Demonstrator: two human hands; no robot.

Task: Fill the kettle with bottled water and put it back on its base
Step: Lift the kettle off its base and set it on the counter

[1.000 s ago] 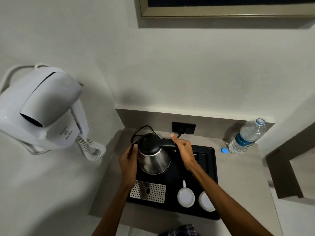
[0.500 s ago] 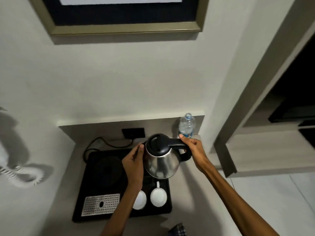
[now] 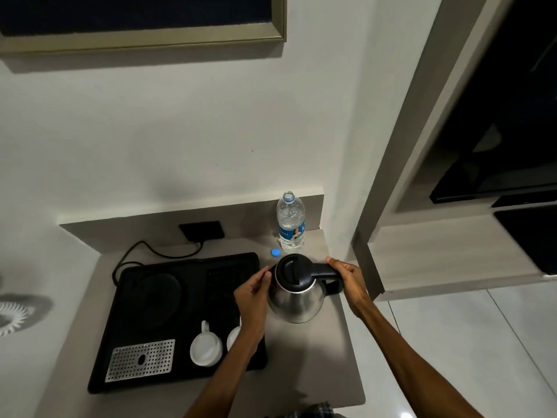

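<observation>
A steel kettle with a closed black lid stands on the grey counter, to the right of the black tray. My right hand grips its black handle. My left hand rests flat against the kettle's left side. The round black base lies bare in the tray's back left part. An uncapped water bottle stands upright behind the kettle by the wall. Its blue cap lies on the counter beside it.
Two white cups stand upside down at the tray's front, beside a perforated metal drip grate. A black cord runs from the base to a wall socket. A wall corner and a lower shelf border the counter on the right.
Both hands have carried the kettle off its base, rightward over the tray and down onto the counter near the bottle. The camera view has swung right.
</observation>
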